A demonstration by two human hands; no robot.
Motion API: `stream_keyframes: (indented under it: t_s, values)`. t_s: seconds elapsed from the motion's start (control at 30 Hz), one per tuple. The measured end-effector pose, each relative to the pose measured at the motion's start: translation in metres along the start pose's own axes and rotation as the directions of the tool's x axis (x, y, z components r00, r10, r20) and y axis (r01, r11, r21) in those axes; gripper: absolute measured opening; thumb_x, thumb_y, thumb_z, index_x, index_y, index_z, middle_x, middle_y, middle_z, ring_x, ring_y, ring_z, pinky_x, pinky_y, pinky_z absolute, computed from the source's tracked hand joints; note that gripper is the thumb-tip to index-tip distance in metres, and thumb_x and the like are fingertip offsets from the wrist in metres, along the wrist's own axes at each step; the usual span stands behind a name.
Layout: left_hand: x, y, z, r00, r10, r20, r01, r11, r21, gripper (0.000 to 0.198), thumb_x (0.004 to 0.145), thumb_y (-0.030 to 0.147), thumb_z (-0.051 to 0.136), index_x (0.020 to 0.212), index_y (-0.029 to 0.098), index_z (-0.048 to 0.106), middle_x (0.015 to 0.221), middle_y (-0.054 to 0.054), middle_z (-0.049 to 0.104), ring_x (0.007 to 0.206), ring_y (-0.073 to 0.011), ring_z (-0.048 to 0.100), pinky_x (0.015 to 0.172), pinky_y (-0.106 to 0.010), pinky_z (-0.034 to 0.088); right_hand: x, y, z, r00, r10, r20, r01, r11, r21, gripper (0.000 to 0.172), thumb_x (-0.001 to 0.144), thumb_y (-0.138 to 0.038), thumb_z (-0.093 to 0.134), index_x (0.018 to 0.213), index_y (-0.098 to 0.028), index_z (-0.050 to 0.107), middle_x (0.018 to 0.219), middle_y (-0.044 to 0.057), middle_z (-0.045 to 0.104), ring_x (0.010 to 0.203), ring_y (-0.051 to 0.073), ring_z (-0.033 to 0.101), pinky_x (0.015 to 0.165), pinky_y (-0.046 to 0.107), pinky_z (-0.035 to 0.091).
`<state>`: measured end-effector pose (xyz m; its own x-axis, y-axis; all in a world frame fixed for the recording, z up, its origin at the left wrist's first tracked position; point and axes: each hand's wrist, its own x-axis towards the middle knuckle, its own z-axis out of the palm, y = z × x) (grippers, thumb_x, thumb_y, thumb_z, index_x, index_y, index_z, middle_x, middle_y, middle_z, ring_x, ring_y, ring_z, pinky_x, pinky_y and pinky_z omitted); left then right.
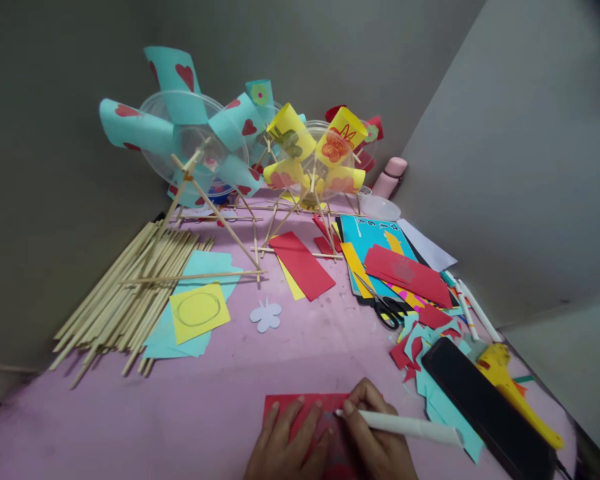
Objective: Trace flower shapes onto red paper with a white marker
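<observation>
At the bottom edge, my left hand (285,443) lies flat with fingers spread on a red paper sheet (307,405) on the pink table. My right hand (375,430) is closed around a white pen (405,425), its tip touching the red paper beside my left fingers. The lower part of the red paper is hidden under both hands.
A bundle of wooden sticks (125,293) lies at the left. Two paper pinwheels, teal (180,127) and yellow (315,150), stand at the back. Scissors (387,310), coloured paper scraps, a black phone (485,403) and a yellow glue gun (510,390) crowd the right side. A white paper flower (266,315) lies mid-table.
</observation>
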<state>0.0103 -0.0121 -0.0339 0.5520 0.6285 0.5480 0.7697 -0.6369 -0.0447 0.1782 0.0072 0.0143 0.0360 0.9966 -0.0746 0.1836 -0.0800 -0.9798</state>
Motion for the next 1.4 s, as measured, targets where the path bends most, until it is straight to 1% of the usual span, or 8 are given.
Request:
stream_keyframes:
  t_s: [0.27, 0.43, 0.6, 0.67, 0.77, 0.9, 1.13, 1.4]
  values:
    - [0.005, 0.003, -0.003, 1.0, -0.014, -0.008, 0.014, 0.999, -0.038, 0.029, 0.096, 0.039, 0.039, 0.107, 0.029, 0.063, 0.111, 0.003, 0.065, 0.101, -0.0255, 0.055, 0.087, -0.042, 0.037, -0.001, 0.003, 0.0, 0.999, 0.02, -0.048, -0.019, 1.0, 0.01, 0.034, 0.085, -0.047, 0.053, 0.064, -0.023, 0.045, 0.051, -0.009, 0.032, 0.046, 0.011, 0.027, 0.044, 0.025, 0.018]
    - [0.012, 0.003, -0.007, 0.988, -0.112, -0.109, 0.101, 0.99, -0.103, 0.034, 0.097, 0.043, 0.034, 0.096, 0.027, 0.064, 0.103, 0.002, 0.066, 0.097, -0.025, 0.054, 0.088, -0.041, 0.035, 0.002, 0.003, -0.003, 1.0, -0.013, -0.023, 0.013, 1.0, -0.028, 0.034, 0.087, -0.044, 0.049, 0.062, -0.022, 0.043, 0.051, -0.008, 0.033, 0.047, 0.012, 0.031, 0.046, 0.025, 0.022]
    - [0.021, 0.001, -0.013, 0.989, -0.061, -0.134, 0.053, 0.997, -0.063, 0.035, 0.099, 0.034, 0.029, 0.097, 0.029, 0.064, 0.101, 0.003, 0.065, 0.093, -0.0219, 0.053, 0.087, -0.037, 0.034, 0.0, 0.006, -0.004, 1.0, -0.006, 0.004, 0.006, 0.999, -0.042, 0.037, 0.087, -0.049, 0.047, 0.062, -0.023, 0.043, 0.052, -0.008, 0.033, 0.048, 0.012, 0.03, 0.046, 0.025, 0.021]
    - [0.021, 0.007, -0.007, 0.982, -0.09, -0.166, 0.079, 0.994, -0.072, 0.034, 0.099, 0.031, 0.03, 0.097, 0.029, 0.064, 0.1, 0.002, 0.064, 0.093, -0.0215, 0.053, 0.089, -0.037, 0.033, -0.001, 0.008, -0.004, 1.0, 0.007, 0.008, -0.006, 0.999, -0.036, 0.038, 0.087, -0.052, 0.047, 0.062, -0.023, 0.043, 0.052, -0.008, 0.033, 0.048, 0.012, 0.03, 0.046, 0.024, 0.021]
    - [0.016, 0.021, 0.01, 0.915, -0.271, -0.298, 0.232, 0.959, -0.162, 0.038, 0.099, 0.032, 0.026, 0.09, 0.026, 0.062, 0.099, -0.002, 0.062, 0.096, -0.0248, 0.052, 0.097, -0.046, 0.028, -0.002, 0.008, -0.003, 0.999, 0.028, 0.018, -0.028, 0.999, -0.021, 0.04, 0.087, -0.054, 0.047, 0.063, -0.023, 0.043, 0.052, -0.008, 0.033, 0.048, 0.012, 0.03, 0.045, 0.024, 0.02]
    - [0.008, 0.031, 0.024, 0.914, -0.3, -0.273, 0.256, 0.949, -0.187, 0.029, 0.097, 0.031, 0.033, 0.093, 0.027, 0.062, 0.102, -0.002, 0.062, 0.102, -0.0252, 0.051, 0.1, -0.048, 0.027, -0.002, 0.004, 0.0, 0.999, 0.041, 0.032, -0.041, 0.999, -0.026, 0.038, 0.086, -0.052, 0.049, 0.063, -0.023, 0.043, 0.049, -0.007, 0.036, 0.045, 0.011, 0.031, 0.044, 0.024, 0.021]
    - [0.005, 0.026, 0.019, 0.946, -0.236, -0.221, 0.208, 0.967, -0.145, 0.032, 0.093, 0.047, 0.039, 0.093, 0.026, 0.063, 0.105, -0.003, 0.062, 0.103, -0.0268, 0.051, 0.102, -0.05, 0.025, -0.001, 0.003, -0.001, 0.998, 0.02, 0.053, -0.02, 1.0, -0.019, 0.036, 0.088, -0.048, 0.048, 0.063, -0.022, 0.042, 0.05, -0.008, 0.034, 0.045, 0.011, 0.031, 0.043, 0.024, 0.021]
    - [0.004, 0.026, 0.022, 0.94, -0.246, -0.237, 0.211, 0.964, -0.162, 0.03, 0.093, 0.046, 0.039, 0.095, 0.026, 0.062, 0.108, -0.003, 0.061, 0.104, -0.0265, 0.05, 0.103, -0.049, 0.024, -0.001, 0.002, 0.0, 0.998, 0.035, 0.045, -0.034, 0.999, -0.011, 0.037, 0.087, -0.05, 0.049, 0.063, -0.022, 0.043, 0.05, -0.007, 0.036, 0.045, 0.011, 0.033, 0.044, 0.024, 0.023]
